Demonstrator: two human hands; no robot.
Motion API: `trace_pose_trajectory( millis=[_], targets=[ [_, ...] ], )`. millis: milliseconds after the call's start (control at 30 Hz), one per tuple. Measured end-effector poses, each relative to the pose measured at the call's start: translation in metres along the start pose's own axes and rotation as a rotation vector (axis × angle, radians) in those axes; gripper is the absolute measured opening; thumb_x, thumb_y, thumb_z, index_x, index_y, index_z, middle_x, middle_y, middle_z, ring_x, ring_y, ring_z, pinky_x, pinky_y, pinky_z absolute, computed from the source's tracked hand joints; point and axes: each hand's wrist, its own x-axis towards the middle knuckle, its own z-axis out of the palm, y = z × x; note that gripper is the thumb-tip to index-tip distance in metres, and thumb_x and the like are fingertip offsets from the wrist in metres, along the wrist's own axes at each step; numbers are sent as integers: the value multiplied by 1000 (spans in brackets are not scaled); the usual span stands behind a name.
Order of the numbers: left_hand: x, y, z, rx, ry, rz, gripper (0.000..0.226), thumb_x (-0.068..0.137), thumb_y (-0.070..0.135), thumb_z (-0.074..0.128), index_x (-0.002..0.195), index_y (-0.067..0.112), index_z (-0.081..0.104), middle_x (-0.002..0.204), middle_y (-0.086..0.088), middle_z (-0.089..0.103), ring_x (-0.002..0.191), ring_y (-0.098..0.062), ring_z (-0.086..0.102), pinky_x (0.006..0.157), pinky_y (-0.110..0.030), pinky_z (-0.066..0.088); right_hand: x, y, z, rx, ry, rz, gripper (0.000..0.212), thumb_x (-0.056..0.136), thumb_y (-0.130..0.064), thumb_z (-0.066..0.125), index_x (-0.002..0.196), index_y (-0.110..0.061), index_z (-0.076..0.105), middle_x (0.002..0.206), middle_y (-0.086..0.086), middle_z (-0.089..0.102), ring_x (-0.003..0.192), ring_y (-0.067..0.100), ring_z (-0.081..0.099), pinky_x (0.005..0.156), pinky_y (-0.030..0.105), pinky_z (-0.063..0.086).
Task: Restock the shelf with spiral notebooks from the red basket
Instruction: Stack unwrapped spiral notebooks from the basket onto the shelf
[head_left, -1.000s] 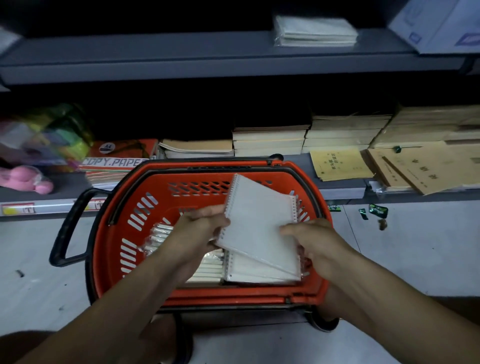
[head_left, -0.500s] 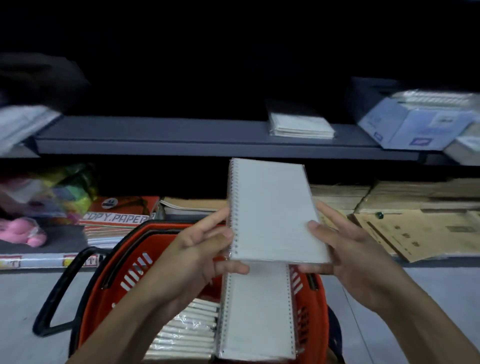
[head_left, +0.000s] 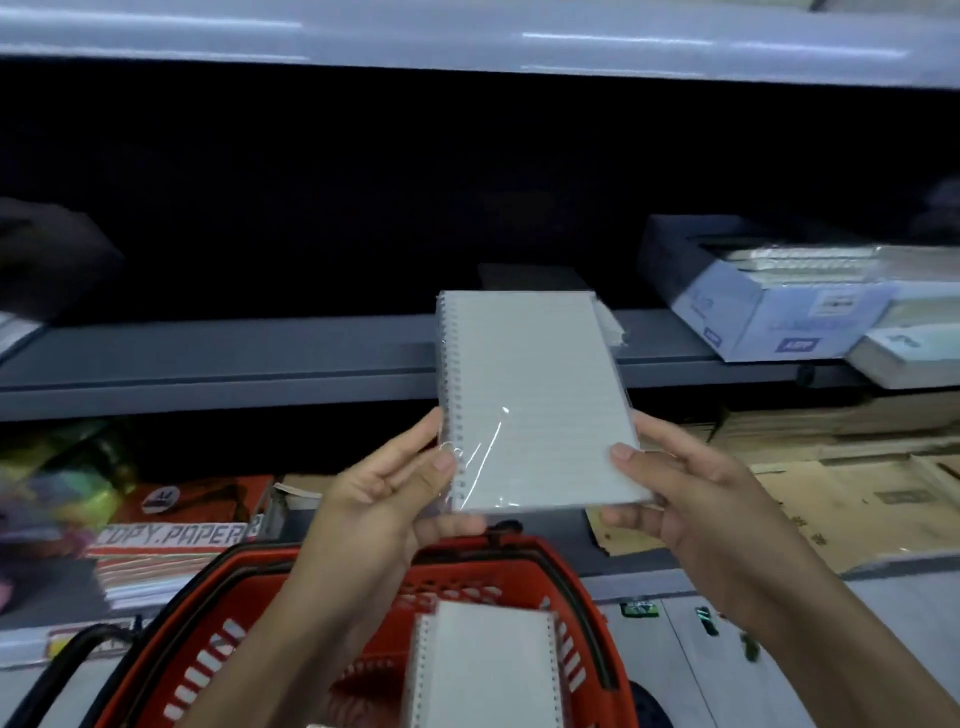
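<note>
While both hands' fingers pinch the spiral notebook edges, dark shelf bare leftward; red basket below.

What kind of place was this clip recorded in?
Most likely a stationery shop aisle. Grey shelves hold stacked paper goods, a pack marked COPY PAPER sits low on the left, and a red basket of spiral notebooks stands on the floor.
</note>
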Motion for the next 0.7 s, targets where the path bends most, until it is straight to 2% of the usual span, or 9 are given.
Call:
trace_pose_trajectory(
  millis=[133, 267, 333, 400, 467, 533, 567, 633, 700],
  targets=[
    [52, 24, 34, -32, 23, -15, 39, 94, 5, 59, 133, 12, 59, 114, -5, 76, 94, -17, 75, 65, -25, 61, 51, -30, -11, 82, 165, -9, 39, 90, -10, 71, 128, -8, 64, 115, 8, 75, 85, 20, 77, 67, 27, 59],
    [99, 35, 55, 32, 91, -35, 33, 97, 6, 59, 130, 7, 59, 113, -9, 75, 89, -16, 77, 69, -26, 62, 105, -49, -16, 65, 167, 15, 30, 93, -9, 68, 123, -2, 65, 110, 11, 76, 90, 20, 76, 64, 25, 59],
    [118, 32, 58, 108, 164, -28, 29, 98, 9, 60, 126, 2, 61, 116, -12, 71, 82, -14, 77, 77, -28, 62, 124, -48, -21, 15, 166, 60, 28, 93, -7, 67, 120, 0, 65, 107, 12, 73, 91, 22, 73, 65, 27, 61],
    [125, 24, 55, 175, 216, -4, 34, 95, 13, 66, 127, 2, 61, 119, -11, 68, 79, -12, 77, 90, -31, 59, 131, -44, -27, -24, 156, 50, 32, 92, -9, 70, 122, 0, 63, 102, 12, 71, 88, 21, 74, 73, 31, 63],
    [120, 13, 50, 308, 238, 60, 46, 89, 19, 74, 132, 8, 60, 118, -2, 70, 89, -13, 76, 98, -30, 54, 124, -36, -34, -109, 159, 6, 41, 87, -13, 76, 124, -3, 61, 106, 13, 71, 85, 19, 76, 80, 32, 63],
    [112, 3, 48, 453, 278, 143, 48, 84, 22, 79, 130, 17, 63, 106, 10, 74, 96, -9, 73, 91, -21, 52, 116, -26, -36, -246, 191, -51, 40, 83, -14, 80, 119, -8, 64, 108, 13, 71, 86, 21, 77, 82, 31, 62],
    [110, -1, 48, 477, 303, 170, 46, 84, 22, 79, 128, 20, 65, 96, 14, 76, 93, -7, 73, 84, -17, 52, 113, -21, -35, -318, 214, -84, 35, 82, -15, 80, 115, -11, 66, 107, 10, 72, 85, 20, 77, 83, 31, 62],
    [113, -5, 51, 484, 334, 209, 40, 85, 22, 78, 124, 22, 67, 80, 14, 76, 79, -3, 74, 70, -9, 51, 114, -17, -33, -432, 268, -165, 29, 83, -20, 81, 109, -18, 70, 100, 3, 75, 75, 15, 76, 79, 28, 59],
    [123, -6, 57, 540, 356, 246, 38, 84, 26, 78, 121, 22, 69, 80, 7, 76, 66, -2, 70, 64, -8, 50, 123, -17, -33, -472, 338, -251, 28, 84, -22, 80, 111, -19, 72, 93, -1, 75, 62, 4, 71, 66, 19, 55]
  ],
)
